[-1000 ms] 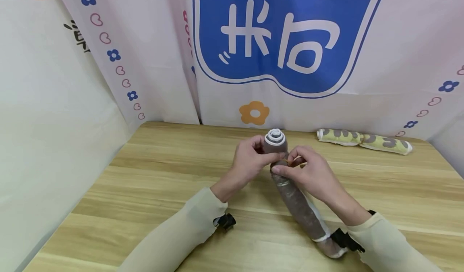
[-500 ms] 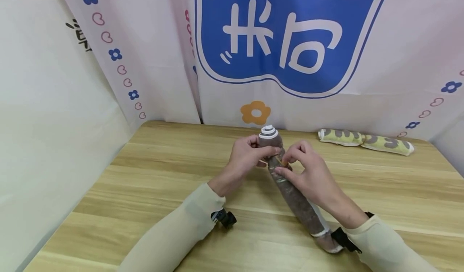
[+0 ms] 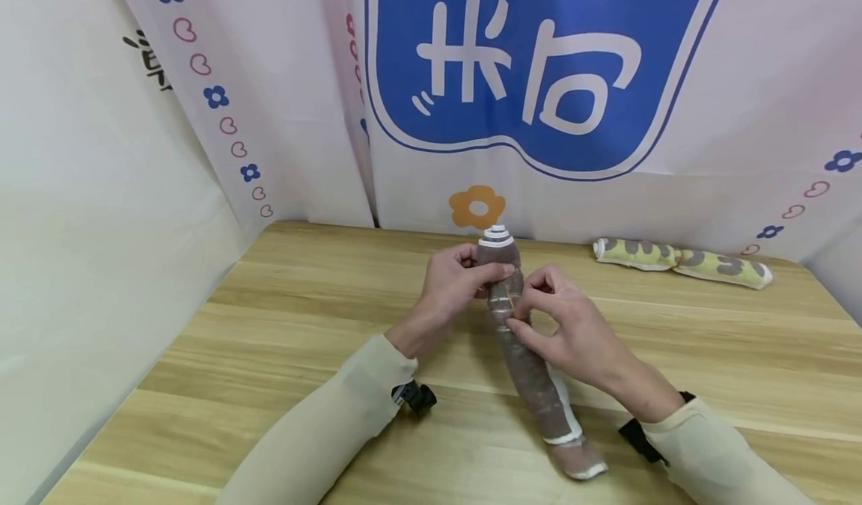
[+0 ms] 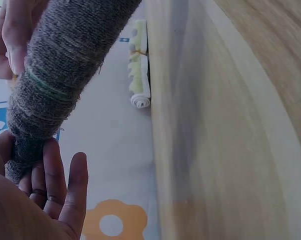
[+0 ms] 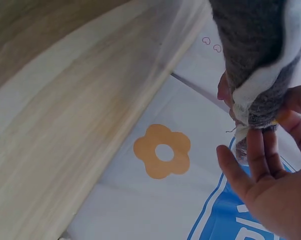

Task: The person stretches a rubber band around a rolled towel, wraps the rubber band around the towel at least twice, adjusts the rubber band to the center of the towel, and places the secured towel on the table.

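A long rolled towel [image 3: 535, 385], brown-grey with white edges, slants over the table, its spiral-rolled end pointing to the back. My left hand [image 3: 447, 284] grips it near that far end, the thumb lying across the top. Just below, my right hand [image 3: 572, 333] pinches a thin yellowish rubber band [image 3: 509, 295] against the roll. Much of the band is hidden by fingers and towel; a yellow bit shows at the right fingertips in the right wrist view. In the left wrist view, the left fingers [image 4: 53, 170] lie under the narrow part of the towel.
A second rolled towel [image 3: 683, 263], yellow with grey patches, lies at the back right, tied round its middle. The wooden table [image 3: 269, 355] meets a printed cloth backdrop [image 3: 417, 191] along its rear edge.
The towel's far end has tipped back and left, and its near end has swung left, away from the right wrist. Both hands have shifted slightly left, still on the towel and band.
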A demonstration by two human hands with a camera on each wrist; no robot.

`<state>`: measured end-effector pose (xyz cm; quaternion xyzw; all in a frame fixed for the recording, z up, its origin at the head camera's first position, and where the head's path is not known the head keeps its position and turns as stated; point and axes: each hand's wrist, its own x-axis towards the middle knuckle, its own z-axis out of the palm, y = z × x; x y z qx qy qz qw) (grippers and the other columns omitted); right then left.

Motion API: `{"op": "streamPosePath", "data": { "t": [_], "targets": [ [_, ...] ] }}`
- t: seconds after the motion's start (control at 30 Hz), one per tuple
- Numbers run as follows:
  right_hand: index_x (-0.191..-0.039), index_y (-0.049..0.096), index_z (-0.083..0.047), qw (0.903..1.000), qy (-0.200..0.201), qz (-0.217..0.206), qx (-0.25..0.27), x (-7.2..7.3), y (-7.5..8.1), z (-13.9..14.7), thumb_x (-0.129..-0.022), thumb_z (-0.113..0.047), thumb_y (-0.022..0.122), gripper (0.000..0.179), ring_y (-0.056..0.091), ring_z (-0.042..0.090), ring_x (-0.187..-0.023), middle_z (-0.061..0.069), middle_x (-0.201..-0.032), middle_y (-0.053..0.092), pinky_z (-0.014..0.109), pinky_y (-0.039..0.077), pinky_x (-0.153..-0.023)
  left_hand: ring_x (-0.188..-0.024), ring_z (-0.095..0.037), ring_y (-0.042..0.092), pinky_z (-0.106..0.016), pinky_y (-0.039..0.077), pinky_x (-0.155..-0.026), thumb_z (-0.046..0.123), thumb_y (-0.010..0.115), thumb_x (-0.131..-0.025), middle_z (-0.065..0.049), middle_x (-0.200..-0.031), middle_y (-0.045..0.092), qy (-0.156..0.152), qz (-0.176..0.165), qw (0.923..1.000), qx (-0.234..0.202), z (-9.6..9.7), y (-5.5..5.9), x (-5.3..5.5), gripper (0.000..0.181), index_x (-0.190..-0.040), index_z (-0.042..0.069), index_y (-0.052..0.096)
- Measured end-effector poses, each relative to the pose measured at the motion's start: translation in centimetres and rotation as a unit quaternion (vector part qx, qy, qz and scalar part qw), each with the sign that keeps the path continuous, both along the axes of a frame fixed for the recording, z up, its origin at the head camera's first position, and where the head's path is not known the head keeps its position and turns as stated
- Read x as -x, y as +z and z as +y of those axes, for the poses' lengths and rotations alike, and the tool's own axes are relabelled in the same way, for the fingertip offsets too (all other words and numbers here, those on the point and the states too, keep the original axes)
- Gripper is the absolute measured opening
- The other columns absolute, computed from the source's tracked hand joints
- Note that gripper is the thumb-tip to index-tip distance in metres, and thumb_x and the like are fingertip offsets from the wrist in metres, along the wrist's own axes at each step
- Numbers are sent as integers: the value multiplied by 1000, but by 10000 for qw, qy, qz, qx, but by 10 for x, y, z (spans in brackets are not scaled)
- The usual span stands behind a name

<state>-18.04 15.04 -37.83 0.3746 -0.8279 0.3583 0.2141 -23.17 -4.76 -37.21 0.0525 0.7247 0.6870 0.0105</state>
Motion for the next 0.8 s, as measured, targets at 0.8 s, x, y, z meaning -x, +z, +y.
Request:
{"op": "streamPosePath", "data": {
  "t": [0.8],
  "targets": [
    [-89,61,-15,9806,-61,-1834,691,-4,4,-5,-94,-9,80,21,58,21,-107,3,-106,57,49,52,-101,-76,-13,67,-27,58,-66,15,88,-87,-5,-89,74,151,860,9956,325,2,-1,0,21,-96,3,73]
  ]
}}
